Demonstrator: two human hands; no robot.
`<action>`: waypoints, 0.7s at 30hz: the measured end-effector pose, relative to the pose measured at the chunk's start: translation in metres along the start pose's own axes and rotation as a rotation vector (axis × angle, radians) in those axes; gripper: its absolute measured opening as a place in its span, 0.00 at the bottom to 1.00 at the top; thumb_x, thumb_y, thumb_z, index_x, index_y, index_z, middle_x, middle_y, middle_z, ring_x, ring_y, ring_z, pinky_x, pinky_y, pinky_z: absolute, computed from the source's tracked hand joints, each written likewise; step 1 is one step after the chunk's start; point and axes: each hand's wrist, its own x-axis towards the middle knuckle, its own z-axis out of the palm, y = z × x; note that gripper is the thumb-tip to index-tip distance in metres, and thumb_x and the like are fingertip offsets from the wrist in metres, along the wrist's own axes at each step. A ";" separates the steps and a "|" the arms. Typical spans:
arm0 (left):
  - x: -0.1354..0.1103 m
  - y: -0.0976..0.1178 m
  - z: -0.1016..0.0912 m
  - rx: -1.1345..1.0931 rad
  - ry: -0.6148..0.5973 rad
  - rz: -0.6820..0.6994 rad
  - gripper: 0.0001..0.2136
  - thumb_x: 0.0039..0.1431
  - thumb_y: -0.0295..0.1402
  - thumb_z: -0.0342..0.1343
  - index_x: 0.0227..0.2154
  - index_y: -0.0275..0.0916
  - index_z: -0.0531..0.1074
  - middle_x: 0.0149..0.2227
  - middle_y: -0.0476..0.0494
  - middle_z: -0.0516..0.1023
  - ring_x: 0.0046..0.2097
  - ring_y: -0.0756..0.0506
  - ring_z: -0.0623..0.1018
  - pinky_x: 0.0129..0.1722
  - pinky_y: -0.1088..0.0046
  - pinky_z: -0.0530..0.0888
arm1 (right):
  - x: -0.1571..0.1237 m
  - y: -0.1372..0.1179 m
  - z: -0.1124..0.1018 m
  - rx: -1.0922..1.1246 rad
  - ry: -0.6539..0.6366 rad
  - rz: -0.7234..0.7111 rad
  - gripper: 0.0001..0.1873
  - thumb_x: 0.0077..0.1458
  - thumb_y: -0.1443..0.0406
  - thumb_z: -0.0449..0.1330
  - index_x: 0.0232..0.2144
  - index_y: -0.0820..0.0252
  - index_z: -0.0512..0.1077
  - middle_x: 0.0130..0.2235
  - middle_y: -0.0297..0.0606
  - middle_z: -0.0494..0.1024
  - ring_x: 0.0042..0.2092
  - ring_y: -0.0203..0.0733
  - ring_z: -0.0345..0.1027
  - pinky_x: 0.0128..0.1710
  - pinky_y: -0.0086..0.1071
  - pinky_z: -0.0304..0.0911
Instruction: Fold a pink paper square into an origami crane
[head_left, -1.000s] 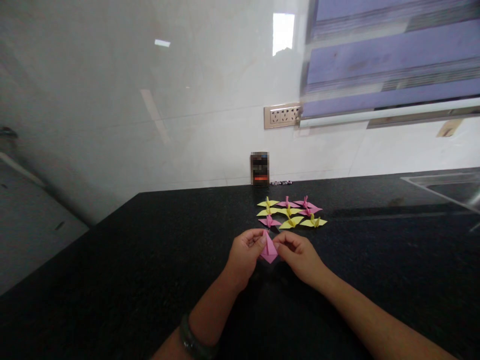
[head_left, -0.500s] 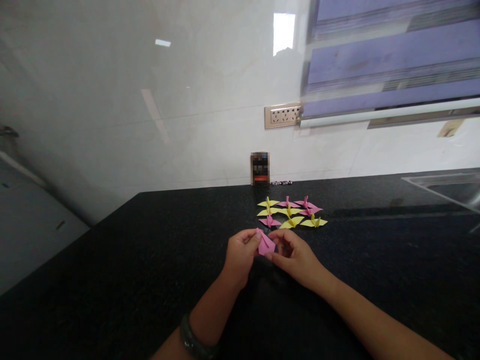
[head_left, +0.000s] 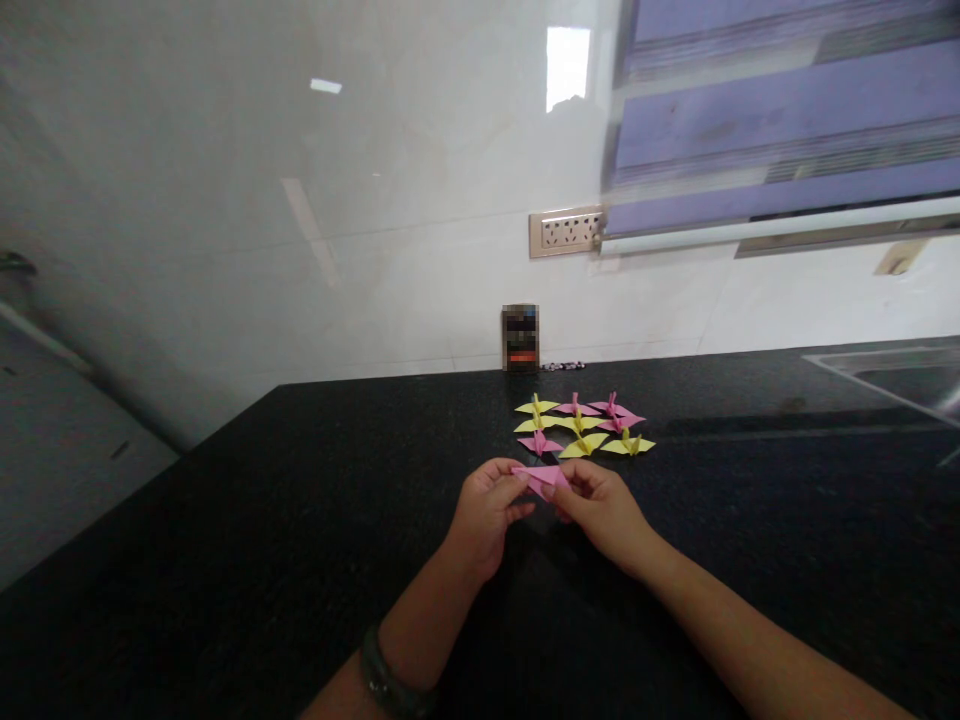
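A folded piece of pink origami paper (head_left: 546,480) is held between my two hands, just above the dark countertop. My left hand (head_left: 487,507) pinches its narrow left end between thumb and fingers, with the lower fingers partly extended under it. My right hand (head_left: 602,507) grips the wider right end, thumb on the near side. Just beyond the hands sit several folded paper cranes in rows, among them a yellow crane (head_left: 628,445) and a pink crane (head_left: 538,444). A dark bangle (head_left: 386,680) circles my left wrist.
The black countertop (head_left: 300,520) stretches to a pale tiled wall (head_left: 412,250). A phone-like object (head_left: 520,338), its face blurred out, leans there beside a beaded strand (head_left: 564,366). A sink edge (head_left: 877,385) lies at right, a socket panel (head_left: 566,232) above, a grey panel (head_left: 67,460) at left.
The pink paper has turned from slanting downward to lying nearly level, pointing left. My right hand has shifted slightly right and now pinches its wide end. The cranes have not moved.
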 end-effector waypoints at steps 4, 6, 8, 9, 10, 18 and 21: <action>-0.002 -0.002 0.002 0.210 -0.023 -0.029 0.09 0.38 0.33 0.58 0.23 0.34 0.66 0.22 0.47 0.71 0.25 0.52 0.70 0.23 0.79 0.66 | 0.002 0.002 -0.004 0.077 0.109 0.021 0.09 0.45 0.62 0.53 0.29 0.61 0.63 0.21 0.30 0.64 0.19 0.28 0.55 0.17 0.24 0.53; -0.003 -0.003 0.003 0.263 -0.090 -0.036 0.11 0.35 0.32 0.59 0.24 0.33 0.67 0.21 0.47 0.71 0.24 0.52 0.70 0.22 0.79 0.65 | 0.003 0.002 -0.006 0.082 0.121 0.011 0.09 0.46 0.62 0.52 0.31 0.61 0.63 0.22 0.30 0.64 0.18 0.28 0.54 0.17 0.23 0.53; -0.004 -0.002 0.004 0.258 -0.143 -0.036 0.14 0.35 0.33 0.60 0.28 0.34 0.68 0.24 0.46 0.72 0.24 0.52 0.70 0.22 0.79 0.65 | 0.003 0.001 -0.008 0.056 0.090 -0.006 0.10 0.46 0.63 0.52 0.33 0.61 0.64 0.23 0.30 0.65 0.18 0.28 0.54 0.16 0.23 0.53; -0.004 -0.002 0.004 0.257 -0.147 -0.030 0.15 0.36 0.34 0.59 0.30 0.34 0.69 0.25 0.45 0.73 0.25 0.52 0.70 0.23 0.79 0.65 | 0.003 0.000 -0.009 0.036 0.068 -0.016 0.11 0.46 0.63 0.53 0.34 0.61 0.64 0.23 0.30 0.65 0.18 0.28 0.54 0.16 0.23 0.53; -0.004 -0.001 0.003 0.262 -0.139 -0.022 0.15 0.38 0.36 0.58 0.31 0.34 0.69 0.26 0.44 0.73 0.26 0.51 0.71 0.23 0.78 0.65 | 0.003 -0.001 -0.010 0.017 0.045 -0.026 0.11 0.46 0.63 0.53 0.34 0.61 0.64 0.22 0.30 0.64 0.18 0.28 0.54 0.17 0.23 0.52; -0.004 0.001 0.003 0.265 -0.150 0.027 0.11 0.43 0.37 0.54 0.27 0.33 0.70 0.23 0.45 0.73 0.24 0.52 0.70 0.23 0.78 0.65 | -0.001 -0.006 -0.009 0.099 -0.098 -0.028 0.18 0.48 0.63 0.52 0.43 0.60 0.62 0.27 0.33 0.67 0.23 0.31 0.60 0.21 0.25 0.57; -0.003 0.000 0.003 0.223 -0.105 0.059 0.11 0.43 0.37 0.54 0.26 0.33 0.69 0.22 0.46 0.72 0.23 0.53 0.70 0.23 0.78 0.66 | -0.001 -0.007 -0.008 0.200 -0.077 -0.011 0.19 0.47 0.62 0.53 0.43 0.61 0.61 0.27 0.33 0.68 0.23 0.31 0.61 0.22 0.26 0.58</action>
